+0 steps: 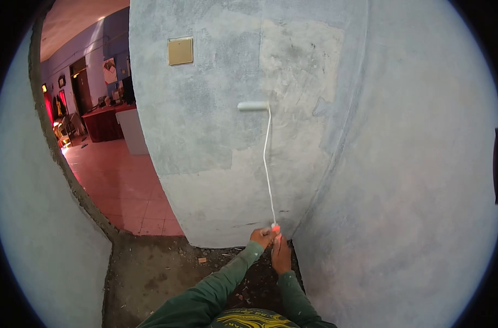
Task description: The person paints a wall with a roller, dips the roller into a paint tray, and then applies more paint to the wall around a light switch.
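Both my hands grip the orange handle of a paint roller (268, 164), low in front of the wall. My left hand (264, 236) is wrapped round the handle near its top, and my right hand (282, 255) closes on it just below. From the handle a long thin white rod rises to the pale roller sleeve (253, 106), which lies level against the wall (205, 136). Around the sleeve the wall is patchy, with bluish-grey and lighter beige areas. My fingers partly hide the handle.
A gold switch plate (180, 51) sits on the wall at upper left. Left of it, a doorway opens to a room with a pink tiled floor (118, 180) and a red counter (103, 124). Another wall (413, 191) stands close on my right. Debris lies on the rough floor (150, 273).
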`<state>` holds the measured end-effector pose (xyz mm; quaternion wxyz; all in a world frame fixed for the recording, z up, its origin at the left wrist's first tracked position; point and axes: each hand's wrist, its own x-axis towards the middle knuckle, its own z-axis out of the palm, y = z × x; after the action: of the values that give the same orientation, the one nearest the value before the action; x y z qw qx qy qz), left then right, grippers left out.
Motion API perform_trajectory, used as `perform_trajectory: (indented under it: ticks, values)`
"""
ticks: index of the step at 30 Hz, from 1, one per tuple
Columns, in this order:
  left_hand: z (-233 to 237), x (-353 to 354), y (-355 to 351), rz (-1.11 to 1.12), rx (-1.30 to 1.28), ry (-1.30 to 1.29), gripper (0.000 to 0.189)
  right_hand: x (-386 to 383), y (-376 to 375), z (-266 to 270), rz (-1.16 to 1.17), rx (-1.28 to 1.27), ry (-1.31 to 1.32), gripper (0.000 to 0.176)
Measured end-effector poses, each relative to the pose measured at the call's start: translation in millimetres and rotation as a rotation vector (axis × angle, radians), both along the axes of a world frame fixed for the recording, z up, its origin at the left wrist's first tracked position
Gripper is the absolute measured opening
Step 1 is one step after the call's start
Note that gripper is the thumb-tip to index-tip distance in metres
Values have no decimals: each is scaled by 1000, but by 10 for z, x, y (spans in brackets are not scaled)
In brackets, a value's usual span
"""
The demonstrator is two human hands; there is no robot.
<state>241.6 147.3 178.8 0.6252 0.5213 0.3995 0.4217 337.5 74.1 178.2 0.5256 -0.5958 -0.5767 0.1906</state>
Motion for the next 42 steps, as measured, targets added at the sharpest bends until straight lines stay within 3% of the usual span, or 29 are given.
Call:
perform_trajectory:
  ticks: [2, 7, 21, 35, 42]
  values:
    - [-178, -15, -125, -13, -7, 9, 35, 0, -90, -207, -26, 25, -7, 27]
    - [-137, -34, -130, 10, -10, 84, 36, -41, -126, -78, -16, -13, 24, 25]
    - [1292, 16, 600, 180, 375, 37, 37, -116, 687, 1164, -16, 240, 38, 28]
    - [2744, 71, 973, 191, 566, 38, 33, -5, 1175, 2411, 16, 425, 20, 35]
    - [3151, 64, 1019, 186, 549, 58, 35, -56, 974, 2984, 37, 170, 60, 36]
